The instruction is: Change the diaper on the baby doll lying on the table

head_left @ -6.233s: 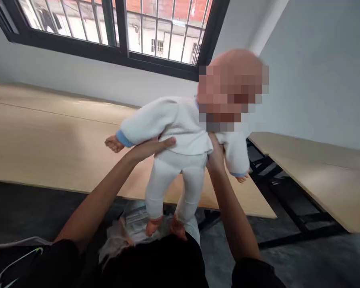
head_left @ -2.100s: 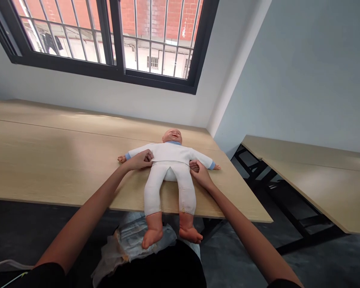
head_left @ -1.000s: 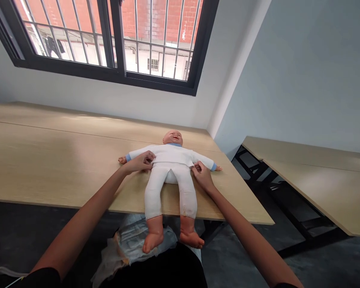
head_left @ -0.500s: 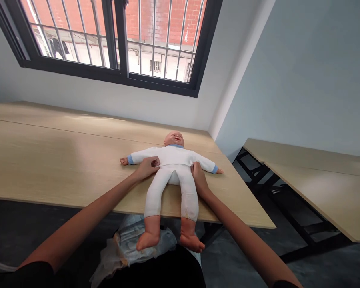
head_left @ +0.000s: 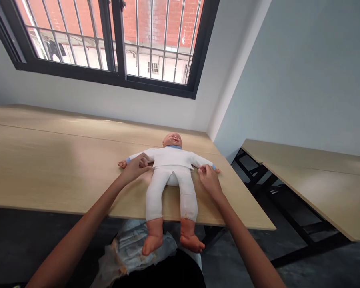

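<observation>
A baby doll (head_left: 172,160) lies on its back on the wooden table (head_left: 63,160), arms spread, feet hanging past the front edge. It wears a white top with blue collar and cuffs; its legs are white cloth. My left hand (head_left: 135,168) is beside the doll's waist, thumb stretched toward the hem, fingers apart and loosely curled, partly over its sleeve. On the other side, my right hand (head_left: 210,180) hovers by the opposite sleeve, fingers loosely bent, apart from the hem. Neither hand appears to hold anything.
A crinkled, translucent plastic-like item (head_left: 132,248) lies across my lap beneath the doll's feet. Another wooden table (head_left: 312,180) with black legs stands to the right, past a gap. Behind the doll are the wall and a barred window (head_left: 114,40).
Both hands have moved outward from the doll's waist, letting go of the top's hem. The hem now lies free, and the doll's leg on the left has shifted slightly.
</observation>
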Motion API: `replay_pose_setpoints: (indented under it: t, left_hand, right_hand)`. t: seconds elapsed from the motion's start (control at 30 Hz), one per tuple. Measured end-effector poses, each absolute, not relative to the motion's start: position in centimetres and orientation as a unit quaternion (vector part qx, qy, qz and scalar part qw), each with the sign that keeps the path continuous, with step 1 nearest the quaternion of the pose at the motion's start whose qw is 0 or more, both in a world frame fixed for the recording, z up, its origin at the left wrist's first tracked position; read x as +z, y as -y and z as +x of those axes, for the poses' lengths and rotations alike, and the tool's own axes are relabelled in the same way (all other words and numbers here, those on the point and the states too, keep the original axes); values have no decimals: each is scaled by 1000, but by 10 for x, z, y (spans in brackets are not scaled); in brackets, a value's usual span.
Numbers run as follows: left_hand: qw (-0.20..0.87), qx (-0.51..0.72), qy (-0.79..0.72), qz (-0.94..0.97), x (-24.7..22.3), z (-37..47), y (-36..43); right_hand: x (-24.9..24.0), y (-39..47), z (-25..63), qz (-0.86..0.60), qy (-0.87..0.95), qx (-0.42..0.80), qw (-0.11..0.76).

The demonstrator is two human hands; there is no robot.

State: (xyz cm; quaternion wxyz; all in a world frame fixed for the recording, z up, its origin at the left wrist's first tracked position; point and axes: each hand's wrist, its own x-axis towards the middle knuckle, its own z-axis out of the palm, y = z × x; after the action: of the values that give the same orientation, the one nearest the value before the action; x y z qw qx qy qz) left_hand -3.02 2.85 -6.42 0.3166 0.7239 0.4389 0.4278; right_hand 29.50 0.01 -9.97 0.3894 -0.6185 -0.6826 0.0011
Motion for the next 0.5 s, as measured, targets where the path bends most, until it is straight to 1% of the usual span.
replay_pose_setpoints:
  t: [0.03,0.07,0.1,0.13,0.17,0.23,0.27,0.3,0.33,0.43,0.5]
  left_hand:
    - [294,462,-455,702,-56,-35,-9]
    - [291,465,-461,697,-48,-41,13]
    - [311,450,-459,700,-41,-47,38]
    - [357,406,-452,710,-34,-53,63]
    - [415,331,-436,727,-30,-59,87]
    - [523,120,-361,763,-28,-72,125]
    - [540,36,-345,767,-33,-77,138]
    - [529,-4,-354,771,-41,-83,146]
    - [502,-10,-390,772,-52,-87,150]
    - [414,12,-494,764,-93,-93,149]
    - [402,6,-488,775,-119,-90,144]
  right_hand:
    - [-98,11,299,-614,667,5,423]
    - [-97,24,302,-607,649,11,458]
    - [-98,38,304,-604,634,20,483]
    - [-100,53,306,-609,619,30,495]
    - [-103,67,307,-614,608,38,503]
    - [-112,90,310,-617,602,62,503]
    - [-118,99,312,-617,606,75,497]
    - [-123,105,314,-615,614,86,487]
    - [-127,108,317,-616,623,91,474]
    - [-136,109,324,-625,639,75,442]
    - [-138,106,325,-633,637,54,436]
